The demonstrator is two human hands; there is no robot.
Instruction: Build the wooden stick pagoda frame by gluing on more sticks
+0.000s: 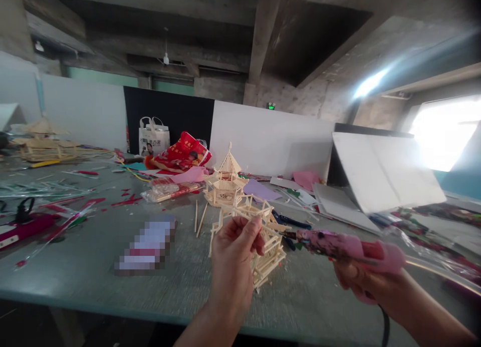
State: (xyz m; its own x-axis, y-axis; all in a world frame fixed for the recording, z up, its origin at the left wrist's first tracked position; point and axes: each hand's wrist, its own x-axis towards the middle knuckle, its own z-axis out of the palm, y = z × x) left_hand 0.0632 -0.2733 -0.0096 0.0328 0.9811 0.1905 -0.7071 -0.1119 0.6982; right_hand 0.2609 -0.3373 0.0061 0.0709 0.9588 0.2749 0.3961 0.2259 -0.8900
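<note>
My right hand [368, 279] is wrapped round a pink hot glue gun [338, 247] with dark smudges along its front. Its nozzle points left, close to the model made of thin wooden sticks [268, 267]. Over that model, my left hand [236, 242] has thumb and fingers pinched together; what they hold is hidden. A small pale strip of wood [277, 227] shows between those fingertips and the nozzle. Just behind rises a stick pavilion [225, 184] with a pointed roof. Part of the nearer model is covered by my left hand.
Two loose sticks [202, 219] and a blurred-out phone [146, 244] lie left of the models. Blue-handled pliers [295, 222] rest behind the nozzle. Further left are a magenta power strip [26, 229] and another stick building [45, 144]. A red bag [184, 154] stands at the back.
</note>
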